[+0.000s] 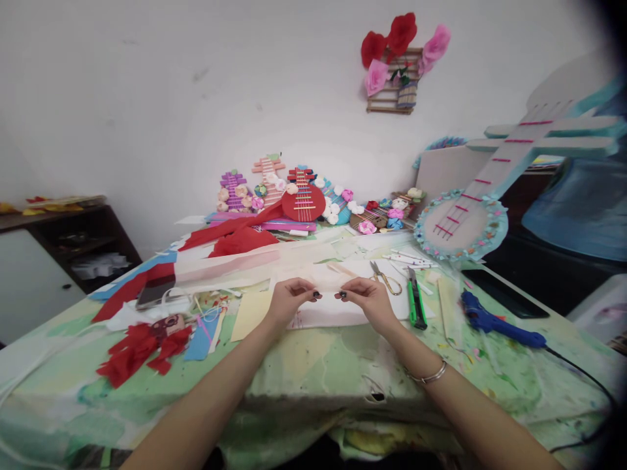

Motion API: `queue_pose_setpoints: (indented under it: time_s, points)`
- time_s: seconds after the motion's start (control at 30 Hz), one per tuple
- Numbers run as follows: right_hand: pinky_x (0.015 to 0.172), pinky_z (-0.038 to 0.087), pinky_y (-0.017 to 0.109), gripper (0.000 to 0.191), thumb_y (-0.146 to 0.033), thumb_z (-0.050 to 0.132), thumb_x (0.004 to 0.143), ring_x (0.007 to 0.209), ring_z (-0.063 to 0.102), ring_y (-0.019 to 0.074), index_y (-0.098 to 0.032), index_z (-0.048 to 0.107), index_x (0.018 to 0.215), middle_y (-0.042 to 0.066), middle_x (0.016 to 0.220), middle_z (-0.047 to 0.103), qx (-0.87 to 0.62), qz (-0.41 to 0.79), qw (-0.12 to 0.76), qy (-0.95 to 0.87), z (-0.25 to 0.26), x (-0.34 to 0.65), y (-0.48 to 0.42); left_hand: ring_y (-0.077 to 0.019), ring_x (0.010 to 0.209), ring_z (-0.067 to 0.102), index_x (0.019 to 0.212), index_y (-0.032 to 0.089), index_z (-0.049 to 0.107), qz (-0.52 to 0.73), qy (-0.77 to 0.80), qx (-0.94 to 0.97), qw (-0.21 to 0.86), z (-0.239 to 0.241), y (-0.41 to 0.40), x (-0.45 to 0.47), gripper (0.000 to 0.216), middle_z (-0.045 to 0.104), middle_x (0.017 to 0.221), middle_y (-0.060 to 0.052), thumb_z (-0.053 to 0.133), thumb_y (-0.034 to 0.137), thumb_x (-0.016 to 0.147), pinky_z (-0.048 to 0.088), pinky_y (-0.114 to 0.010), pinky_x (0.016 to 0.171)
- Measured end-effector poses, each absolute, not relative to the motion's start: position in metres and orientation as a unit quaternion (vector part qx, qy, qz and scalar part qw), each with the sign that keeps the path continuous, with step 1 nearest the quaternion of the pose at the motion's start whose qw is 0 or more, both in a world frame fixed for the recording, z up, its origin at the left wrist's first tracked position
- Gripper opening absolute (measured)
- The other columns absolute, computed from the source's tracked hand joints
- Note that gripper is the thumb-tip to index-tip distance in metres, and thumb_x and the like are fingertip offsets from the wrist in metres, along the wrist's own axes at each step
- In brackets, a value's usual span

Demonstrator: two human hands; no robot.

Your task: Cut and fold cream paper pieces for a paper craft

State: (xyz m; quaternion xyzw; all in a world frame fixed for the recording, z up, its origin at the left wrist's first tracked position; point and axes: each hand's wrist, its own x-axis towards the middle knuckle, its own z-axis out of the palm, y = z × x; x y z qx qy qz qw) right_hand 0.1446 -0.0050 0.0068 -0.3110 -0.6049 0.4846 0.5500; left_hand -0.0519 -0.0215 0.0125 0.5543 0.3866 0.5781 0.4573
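Both hands are raised over a white sheet of paper at the middle of the table. A thin, pale piece of crepe paper is stretched between them, its outline faint against the white sheet. My left hand pinches its left side between thumb and fingers. At the right side, my right hand pinches it the same way. Scissors with gold handles lie just beyond my right hand. To the right of them rests a green utility knife. A yellow paper piece lies left of my left hand.
A blue glue gun with a black cord and a dark phone lie at right. Red crepe scraps are at left. Small craft lutes line the back, and a large lute model leans at the right.
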Motion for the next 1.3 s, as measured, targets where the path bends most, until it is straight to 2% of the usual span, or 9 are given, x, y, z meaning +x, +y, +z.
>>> queue_pose_setpoints:
  time_s: [0.37, 0.9, 1.3]
  points:
    - [0.061, 0.049, 0.028, 0.013, -0.028, 0.070, 0.065, 0.064, 0.063, 0.0160, -0.016, 0.065, 0.070, 0.006, 0.070, 0.070, -0.324, 0.435, 0.546, -0.638, 0.0100, 0.1440, -0.0085, -0.0151, 0.061, 0.062, 0.067, 0.013, 0.064, 0.576, 0.387, 0.576, 0.432, 0.0146, -0.0244, -0.0504, 0.015, 0.067, 0.063, -0.005, 0.073, 0.025, 0.063, 0.047, -0.025, 0.059]
    - [0.063, 0.049, 0.029, 0.011, -0.023, 0.070, 0.064, 0.066, 0.064, 0.0177, -0.016, 0.062, 0.065, 0.006, 0.066, 0.069, -0.328, 0.446, 0.550, -0.626, 0.0067, 0.1408, -0.0081, -0.0142, 0.060, 0.060, 0.062, 0.013, 0.061, 0.582, 0.377, 0.578, 0.429, 0.0092, -0.0204, -0.0516, 0.017, 0.066, 0.063, -0.005, 0.075, 0.023, 0.061, 0.043, -0.023, 0.055]
    - [0.062, 0.051, 0.030, 0.015, -0.027, 0.070, 0.064, 0.067, 0.065, 0.0184, -0.017, 0.060, 0.063, 0.005, 0.066, 0.069, -0.323, 0.436, 0.550, -0.635, 0.0041, 0.1407, -0.0062, -0.0137, 0.058, 0.059, 0.058, 0.013, 0.059, 0.587, 0.390, 0.568, 0.425, 0.0095, -0.0203, -0.0500, 0.016, 0.066, 0.061, -0.003, 0.074, 0.019, 0.058, 0.042, -0.023, 0.053]
